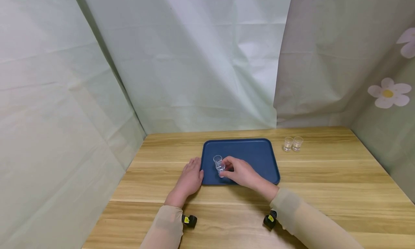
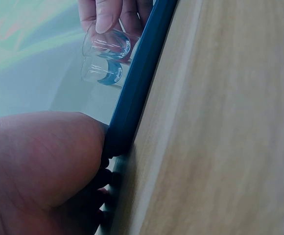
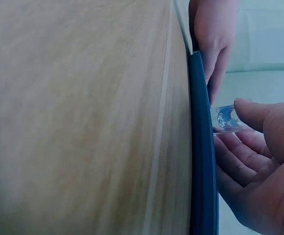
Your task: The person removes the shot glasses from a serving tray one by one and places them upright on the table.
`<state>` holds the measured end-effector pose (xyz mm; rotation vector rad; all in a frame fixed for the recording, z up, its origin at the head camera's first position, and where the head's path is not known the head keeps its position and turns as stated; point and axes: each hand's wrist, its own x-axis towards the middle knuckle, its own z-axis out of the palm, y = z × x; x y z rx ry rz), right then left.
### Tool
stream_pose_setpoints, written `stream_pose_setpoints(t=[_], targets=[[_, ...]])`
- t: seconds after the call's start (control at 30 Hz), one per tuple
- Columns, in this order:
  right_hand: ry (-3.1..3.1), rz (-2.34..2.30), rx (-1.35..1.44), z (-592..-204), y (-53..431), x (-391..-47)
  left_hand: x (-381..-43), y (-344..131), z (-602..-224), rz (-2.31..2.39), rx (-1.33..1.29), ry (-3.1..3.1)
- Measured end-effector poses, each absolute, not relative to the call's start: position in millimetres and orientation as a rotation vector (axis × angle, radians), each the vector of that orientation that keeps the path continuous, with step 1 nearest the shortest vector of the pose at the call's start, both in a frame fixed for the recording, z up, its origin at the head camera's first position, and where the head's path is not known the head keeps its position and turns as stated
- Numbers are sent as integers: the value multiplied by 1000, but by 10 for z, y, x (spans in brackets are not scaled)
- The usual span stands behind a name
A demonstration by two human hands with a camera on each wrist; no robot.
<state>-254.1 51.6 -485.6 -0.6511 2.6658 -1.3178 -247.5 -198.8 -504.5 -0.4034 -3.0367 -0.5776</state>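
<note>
Head view: on the table (image 1: 324, 191) lies a blue tray (image 1: 253, 155); the right hand (image 1: 241, 172) pinches the near glass (image 1: 221, 171) between thumb and fingers, above the left part of the tray; the far glass (image 1: 217, 158) stands upright just behind it, and whether the two touch I cannot tell; the left hand (image 1: 189, 175) lies flat on the table with fingers extended, its thumb at the left rim of the tray; two more glasses (image 1: 288, 144) stand side by side to the right of the tray.

Left wrist view: the two small glasses appear beyond the tray rim; the thumb of the right hand presses the near one.

Right wrist view: the same glass sits between thumb and curved fingers; the left hand is beyond it, near the tray corner.
</note>
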Motion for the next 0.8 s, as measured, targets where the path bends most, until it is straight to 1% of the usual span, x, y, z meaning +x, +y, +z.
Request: stream_pose_setpoints(t=[0.53, 0.8], targets=[[2683, -1329, -651, -4822, 533, -2515, -2475, -1992, -5063, -580, -389, -3047], [2673, -1397, -567, -4807, 659, -2476, -2477, -1994, -5060, -585, -385, -3048]])
